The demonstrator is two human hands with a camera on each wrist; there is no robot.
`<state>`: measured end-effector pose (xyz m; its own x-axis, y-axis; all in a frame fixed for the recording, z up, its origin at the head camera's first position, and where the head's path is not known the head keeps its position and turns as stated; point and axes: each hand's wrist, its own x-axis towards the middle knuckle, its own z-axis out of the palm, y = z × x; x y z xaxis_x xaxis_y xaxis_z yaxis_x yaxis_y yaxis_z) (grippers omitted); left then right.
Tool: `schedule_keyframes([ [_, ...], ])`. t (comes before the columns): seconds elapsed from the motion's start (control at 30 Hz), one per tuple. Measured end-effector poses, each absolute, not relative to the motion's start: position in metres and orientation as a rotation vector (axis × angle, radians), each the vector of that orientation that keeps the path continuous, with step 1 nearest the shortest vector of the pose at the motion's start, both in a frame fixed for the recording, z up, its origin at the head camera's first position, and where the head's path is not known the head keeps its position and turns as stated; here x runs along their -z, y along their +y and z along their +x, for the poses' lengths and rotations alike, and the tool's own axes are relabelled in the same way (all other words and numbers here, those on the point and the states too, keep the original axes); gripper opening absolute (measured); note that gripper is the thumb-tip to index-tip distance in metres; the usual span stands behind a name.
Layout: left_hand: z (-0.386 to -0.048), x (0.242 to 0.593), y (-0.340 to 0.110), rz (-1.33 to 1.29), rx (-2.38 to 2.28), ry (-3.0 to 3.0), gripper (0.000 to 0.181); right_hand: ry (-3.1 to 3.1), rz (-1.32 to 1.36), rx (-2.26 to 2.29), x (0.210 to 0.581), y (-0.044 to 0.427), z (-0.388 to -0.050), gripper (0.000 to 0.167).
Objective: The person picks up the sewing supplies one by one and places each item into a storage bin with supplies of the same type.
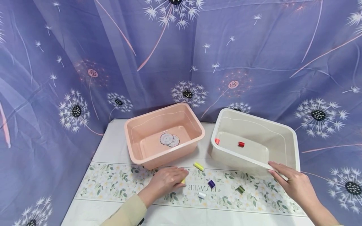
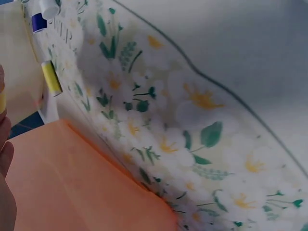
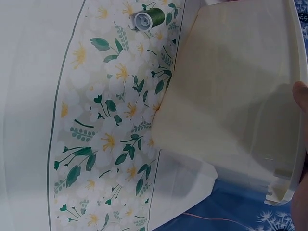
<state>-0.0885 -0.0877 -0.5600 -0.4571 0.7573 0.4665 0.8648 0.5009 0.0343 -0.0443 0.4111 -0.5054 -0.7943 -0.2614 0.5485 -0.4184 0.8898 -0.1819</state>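
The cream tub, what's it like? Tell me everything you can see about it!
The cream tub is rectangular, with rounded corners, an open top and a smooth, paler rim; it looks like plastic. It stands upright on the table, angled, right of the pink tub. Inside are a red spool and a coral spool. The right hand touches its front rim, toward the right end.

The one legible text is the word "FLOWER" (image 1: 201, 188), in dark capitals on the floral band (image 1: 113, 185) of the table (image 1: 175, 216) cover. It stands well in from the table's left edge and apart from its back edge, an asterisk-like mark (image 1: 219, 190) just beside it. The left wrist view shows some letters, too blurred to spell out
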Motion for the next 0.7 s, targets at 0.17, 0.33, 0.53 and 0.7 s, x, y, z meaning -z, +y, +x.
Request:
schedule_keyframes([
  [0.17, -0.094, 0.553, -0.081, -1.367, 0.376, -2.322, 0.05, -2.541, 0.482, -0.406, 0.504, 0.41, -0.044, 0.043],
  [0.33, -0.099, 0.544, -0.074, -1.37, 0.36, -2.313, 0.05, -2.544, 0.486, -0.405, 0.504, 0.411, -0.045, 0.046],
  [0.53, -0.107, 0.533, -0.066, -1.373, 0.406, -2.305, 0.048, -2.538, 0.496, -0.411, 0.504, 0.411, -0.045, 0.042],
  [0.7, -0.112, 0.521, -0.057, -1.377, 0.423, -2.304, 0.049, -2.543, 0.486, -0.415, 0.504, 0.411, -0.044, 0.041],
])
